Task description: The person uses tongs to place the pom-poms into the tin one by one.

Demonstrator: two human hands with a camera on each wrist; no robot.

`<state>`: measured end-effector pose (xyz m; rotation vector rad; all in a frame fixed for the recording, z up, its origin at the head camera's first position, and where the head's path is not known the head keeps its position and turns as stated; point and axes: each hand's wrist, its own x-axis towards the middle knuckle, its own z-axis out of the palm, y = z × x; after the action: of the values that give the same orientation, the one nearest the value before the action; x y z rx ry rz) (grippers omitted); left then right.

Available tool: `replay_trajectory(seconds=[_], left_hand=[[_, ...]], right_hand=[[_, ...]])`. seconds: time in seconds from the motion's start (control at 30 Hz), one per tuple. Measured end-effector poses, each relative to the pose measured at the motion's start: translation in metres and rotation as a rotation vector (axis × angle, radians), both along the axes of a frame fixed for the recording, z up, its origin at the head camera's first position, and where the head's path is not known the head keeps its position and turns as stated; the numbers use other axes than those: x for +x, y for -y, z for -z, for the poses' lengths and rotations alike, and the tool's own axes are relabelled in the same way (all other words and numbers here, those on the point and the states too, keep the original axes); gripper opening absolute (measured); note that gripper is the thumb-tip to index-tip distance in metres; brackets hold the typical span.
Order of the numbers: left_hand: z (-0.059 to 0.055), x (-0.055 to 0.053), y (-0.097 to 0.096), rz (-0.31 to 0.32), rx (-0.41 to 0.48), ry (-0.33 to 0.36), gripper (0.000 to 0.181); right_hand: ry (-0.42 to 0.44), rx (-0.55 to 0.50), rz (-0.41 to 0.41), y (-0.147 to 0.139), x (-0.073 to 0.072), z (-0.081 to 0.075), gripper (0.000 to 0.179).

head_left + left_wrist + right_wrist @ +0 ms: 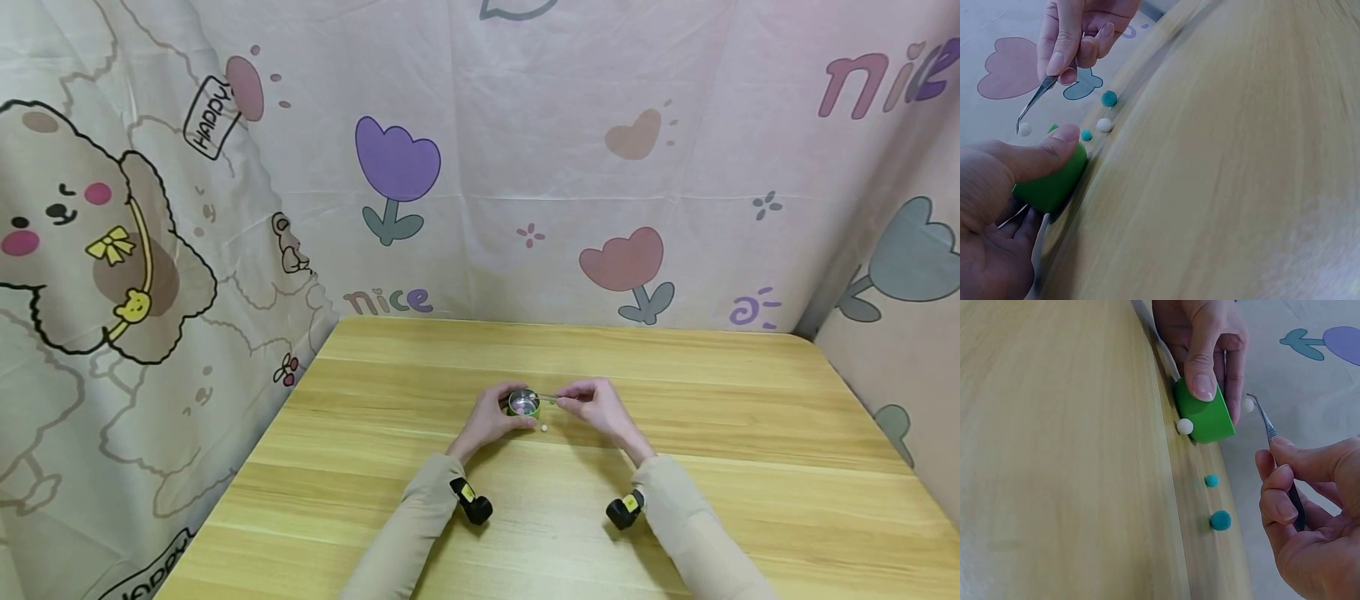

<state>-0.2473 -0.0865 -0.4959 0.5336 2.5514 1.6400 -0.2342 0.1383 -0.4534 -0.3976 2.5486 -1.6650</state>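
Observation:
My left hand [491,418] holds a small round green container [1207,415] on the table, thumb on the near side and fingers on the far side. In the head view its open top shows a shiny inside with small coloured bits. Pinched between thumb and fingers of my right hand [597,408] is a pair of bent-tip tweezers [1270,428]. A white ball [1247,405] is at the tweezers' tips, over the container's opening. Another white ball [1184,426] lies on the table close beside the container. A small teal ball [1211,480] and a larger teal ball [1220,520] lie between the hands.
The wooden table [450,350] extends around both hands. Patterned cloth [510,167] hangs behind it and at both sides. A black wrist camera [472,502] sits on the left sleeve, another camera [625,510] on the right.

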Motion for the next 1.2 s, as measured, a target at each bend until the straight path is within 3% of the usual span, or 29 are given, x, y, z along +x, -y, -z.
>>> replay_trajectory(seconds=[0.17,0.27,0.53,0.83,1.2], left_hand=[[0.0,-0.001,0.0,-0.008,0.006,0.018,0.066],[0.0,-0.001,-0.001,-0.008,0.007,0.018,0.066],[-0.001,0.0,-0.001,0.0,0.001,0.008,0.065],[0.0,0.0,-0.001,0.004,-0.003,-0.008,0.064],[-0.001,0.0,0.0,-0.003,-0.006,0.008,0.065]], right_hand=[[0.004,0.014,-0.013,0.005,0.015,-0.024,0.021],[-0.015,0.016,-0.03,0.005,0.019,-0.031,0.022],[-0.034,0.027,-0.012,-0.001,-0.005,0.009,0.02],[-0.075,0.091,0.004,-0.003,-0.005,0.014,0.016],[-0.053,0.136,0.033,-0.002,-0.004,0.012,0.013]])
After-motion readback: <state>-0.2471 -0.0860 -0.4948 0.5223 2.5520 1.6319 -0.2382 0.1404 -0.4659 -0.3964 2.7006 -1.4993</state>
